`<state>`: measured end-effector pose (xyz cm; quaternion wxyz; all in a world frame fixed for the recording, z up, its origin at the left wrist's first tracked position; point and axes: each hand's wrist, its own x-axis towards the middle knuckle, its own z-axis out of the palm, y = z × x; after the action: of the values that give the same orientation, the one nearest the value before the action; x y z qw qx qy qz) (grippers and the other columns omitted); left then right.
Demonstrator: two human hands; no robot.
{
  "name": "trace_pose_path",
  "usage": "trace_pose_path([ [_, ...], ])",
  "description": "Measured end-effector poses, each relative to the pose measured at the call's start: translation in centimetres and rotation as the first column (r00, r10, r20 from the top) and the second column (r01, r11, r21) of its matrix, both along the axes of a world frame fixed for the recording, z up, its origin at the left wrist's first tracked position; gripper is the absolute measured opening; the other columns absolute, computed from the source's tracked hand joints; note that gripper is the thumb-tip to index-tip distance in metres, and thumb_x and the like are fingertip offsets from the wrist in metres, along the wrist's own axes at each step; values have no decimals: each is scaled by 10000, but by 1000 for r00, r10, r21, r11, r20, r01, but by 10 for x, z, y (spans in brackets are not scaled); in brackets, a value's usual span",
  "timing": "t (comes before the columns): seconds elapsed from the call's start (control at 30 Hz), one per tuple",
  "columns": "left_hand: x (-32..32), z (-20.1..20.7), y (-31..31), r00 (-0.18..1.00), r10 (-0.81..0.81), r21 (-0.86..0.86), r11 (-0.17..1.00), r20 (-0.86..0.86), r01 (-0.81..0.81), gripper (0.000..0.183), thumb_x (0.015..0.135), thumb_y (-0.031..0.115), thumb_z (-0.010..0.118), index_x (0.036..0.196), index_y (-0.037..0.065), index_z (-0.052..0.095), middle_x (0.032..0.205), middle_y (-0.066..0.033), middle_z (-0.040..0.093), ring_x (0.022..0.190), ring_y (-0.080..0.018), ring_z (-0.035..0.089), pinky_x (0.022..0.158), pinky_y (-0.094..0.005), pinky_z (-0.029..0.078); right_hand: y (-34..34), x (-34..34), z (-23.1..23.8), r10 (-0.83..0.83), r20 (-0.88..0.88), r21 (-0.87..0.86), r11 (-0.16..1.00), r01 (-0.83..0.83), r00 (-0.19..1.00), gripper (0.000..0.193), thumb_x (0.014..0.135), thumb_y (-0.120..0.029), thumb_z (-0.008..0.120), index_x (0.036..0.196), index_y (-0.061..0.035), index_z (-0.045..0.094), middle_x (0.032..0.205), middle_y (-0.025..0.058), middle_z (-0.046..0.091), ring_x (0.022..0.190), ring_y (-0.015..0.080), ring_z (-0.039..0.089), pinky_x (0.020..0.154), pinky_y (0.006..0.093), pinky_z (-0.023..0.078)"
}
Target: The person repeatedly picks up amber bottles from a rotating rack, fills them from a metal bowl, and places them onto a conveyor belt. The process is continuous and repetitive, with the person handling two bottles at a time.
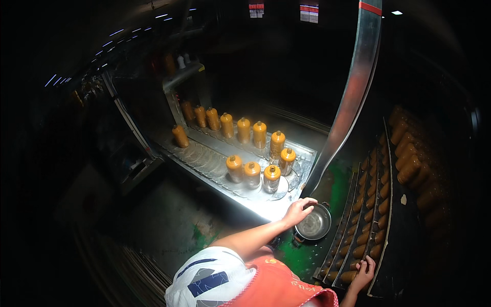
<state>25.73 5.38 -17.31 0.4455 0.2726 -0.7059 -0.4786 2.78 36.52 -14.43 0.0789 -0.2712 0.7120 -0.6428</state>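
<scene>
My left hand [298,212] is over the near-left rim of a round metal pot [314,223]. Its fingers are loosely bent, and nothing shows in them. My right hand [364,272] is low at the right, its fingers apart, beside the lowest end of a slanted rack [387,225]. An amber-brown bottle [349,277] lies in that rack close to its fingertips; whether they touch is hard to tell. Several orange-brown bottles with short necks stand on a lit metal conveyor table ahead, the nearest bottle [271,178] at its right end.
Rows of similar bottles [362,239] fill the rack on the right, with stacked ones [409,166] dim beyond. A tall metal post [353,87] rises at the conveyor's right corner. The conveyor's metal edge [238,203] lies left of my arm. Green patches mark the floor [296,258].
</scene>
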Motion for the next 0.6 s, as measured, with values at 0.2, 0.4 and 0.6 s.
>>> trace_pose_path([
  [0.2,-144,93,22,891,-454,-10,891,-5,454,278,929,83,624,1200,23,637,1108,-99,714,1049,-173,670,934,-309,510,44,-19,36,-234,-25,-118,966,230,972,171,954,25,518,1070,48,641,1119,54,570,869,116,603,714,247,553],
  [0.4,-350,135,-1,783,-622,-43,782,5,621,299,929,63,630,1226,27,630,1132,-84,702,1032,-158,663,833,-265,521,101,-119,65,-429,-136,-105,902,418,893,201,939,17,569,1123,18,649,1158,62,548,943,125,603,768,256,554],
  [0.6,-581,181,24,749,-645,-499,604,153,622,430,880,149,688,1303,148,605,1308,-97,592,1185,-275,564,960,-379,487,97,-246,143,-569,-382,49,774,631,728,390,889,-5,635,1273,-64,601,1281,65,496,1128,178,554,823,288,542],
])
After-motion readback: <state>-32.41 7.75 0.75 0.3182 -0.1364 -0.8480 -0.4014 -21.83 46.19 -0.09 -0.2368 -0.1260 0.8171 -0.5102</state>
